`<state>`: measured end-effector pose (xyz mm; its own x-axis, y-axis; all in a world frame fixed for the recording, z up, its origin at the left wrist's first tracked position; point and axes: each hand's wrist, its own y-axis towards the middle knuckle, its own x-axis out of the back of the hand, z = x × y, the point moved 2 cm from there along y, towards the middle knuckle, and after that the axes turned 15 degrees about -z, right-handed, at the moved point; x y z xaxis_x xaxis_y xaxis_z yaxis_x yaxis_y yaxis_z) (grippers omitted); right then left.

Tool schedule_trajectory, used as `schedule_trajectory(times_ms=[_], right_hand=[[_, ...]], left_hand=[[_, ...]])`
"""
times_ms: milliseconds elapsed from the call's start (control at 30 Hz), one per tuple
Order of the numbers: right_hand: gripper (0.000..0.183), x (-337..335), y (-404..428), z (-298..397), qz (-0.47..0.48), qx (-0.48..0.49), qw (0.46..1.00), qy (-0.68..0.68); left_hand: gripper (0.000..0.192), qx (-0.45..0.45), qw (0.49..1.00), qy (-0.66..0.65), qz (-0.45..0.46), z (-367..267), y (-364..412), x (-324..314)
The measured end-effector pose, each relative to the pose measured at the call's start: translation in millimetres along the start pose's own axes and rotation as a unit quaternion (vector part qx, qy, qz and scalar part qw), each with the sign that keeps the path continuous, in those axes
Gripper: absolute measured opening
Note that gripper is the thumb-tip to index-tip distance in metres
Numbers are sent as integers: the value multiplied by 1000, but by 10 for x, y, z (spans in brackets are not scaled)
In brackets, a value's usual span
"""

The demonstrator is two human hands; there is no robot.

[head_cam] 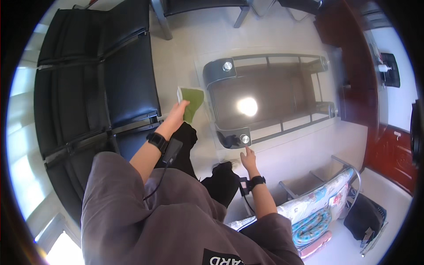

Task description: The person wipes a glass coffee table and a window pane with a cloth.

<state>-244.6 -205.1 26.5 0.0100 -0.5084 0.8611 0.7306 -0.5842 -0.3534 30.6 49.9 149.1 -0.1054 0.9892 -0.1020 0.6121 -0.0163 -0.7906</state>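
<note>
A folded green cloth (193,101) with a white edge is gripped in my left hand (180,111), between the black chairs and the glass-topped table. The low table (275,86) has a clear glass top, a dark frame and a brown lower surface, with a bright light reflected in it. My right hand (248,157) is near the table's closer corner, index finger pointing at a round metal disc (244,138); I cannot tell if it touches the glass. Nothing shows in the right hand. Each wrist wears a black band with a small wired device.
Black padded chairs (131,79) line the left side. Reddish-brown wooden furniture (352,66) stands at the right. At the lower right are a metal-framed seat with a floral cover (311,198), a coiled blue checked textile (311,227) and a black bag (362,217).
</note>
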Motion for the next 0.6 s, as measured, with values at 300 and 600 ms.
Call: schedule_trajectory(times_ms=[300,600], right_hand=[[50,-908,259,1275,-226,105,965,-81],[49,-1200,337,1327,-306,81,930,-189]], left_hand=[[47,-102,990,-20,-92,743,2333,63],[28,42,987,-58,142,557,2762,-209]])
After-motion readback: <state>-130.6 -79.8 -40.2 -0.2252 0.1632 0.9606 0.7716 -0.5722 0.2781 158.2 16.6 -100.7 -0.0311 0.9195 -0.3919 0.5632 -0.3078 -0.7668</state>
